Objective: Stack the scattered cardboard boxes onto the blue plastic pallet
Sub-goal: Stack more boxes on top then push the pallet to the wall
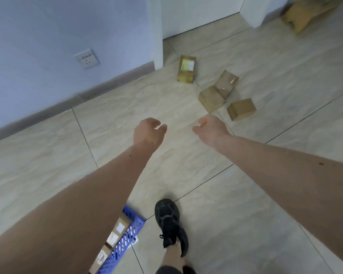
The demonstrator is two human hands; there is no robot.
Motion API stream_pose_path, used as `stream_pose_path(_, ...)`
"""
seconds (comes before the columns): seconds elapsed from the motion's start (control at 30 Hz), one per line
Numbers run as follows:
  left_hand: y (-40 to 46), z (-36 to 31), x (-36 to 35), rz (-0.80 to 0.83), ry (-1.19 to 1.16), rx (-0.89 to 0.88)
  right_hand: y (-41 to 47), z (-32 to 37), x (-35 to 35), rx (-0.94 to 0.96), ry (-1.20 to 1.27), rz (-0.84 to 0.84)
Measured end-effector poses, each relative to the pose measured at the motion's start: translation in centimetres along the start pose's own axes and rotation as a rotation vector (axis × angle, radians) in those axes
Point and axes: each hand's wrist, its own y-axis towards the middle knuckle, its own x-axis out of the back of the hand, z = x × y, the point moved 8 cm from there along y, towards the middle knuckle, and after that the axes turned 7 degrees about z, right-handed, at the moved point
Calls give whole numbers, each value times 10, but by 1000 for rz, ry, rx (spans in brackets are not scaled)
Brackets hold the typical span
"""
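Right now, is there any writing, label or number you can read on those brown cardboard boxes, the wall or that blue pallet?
No text can be read.
Green-and-white label on the upright brown cardboard box near the wall corner: print too blurred.
Pale labels on the taped cardboard boxes on the blue plastic lattice pallet: too blurred.
White wall socket: no lettering visible.
Black lace-up shoe: no brand visible.

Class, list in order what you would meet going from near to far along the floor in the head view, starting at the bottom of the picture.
blue pallet → black shoe → left hand and right hand → lone box → labelled box → large blurred box
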Motion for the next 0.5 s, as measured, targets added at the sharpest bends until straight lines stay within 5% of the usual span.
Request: stream_pose_path(0.5,196,-128,-111,108,51,38,205,-43,161,-118,22,-50)
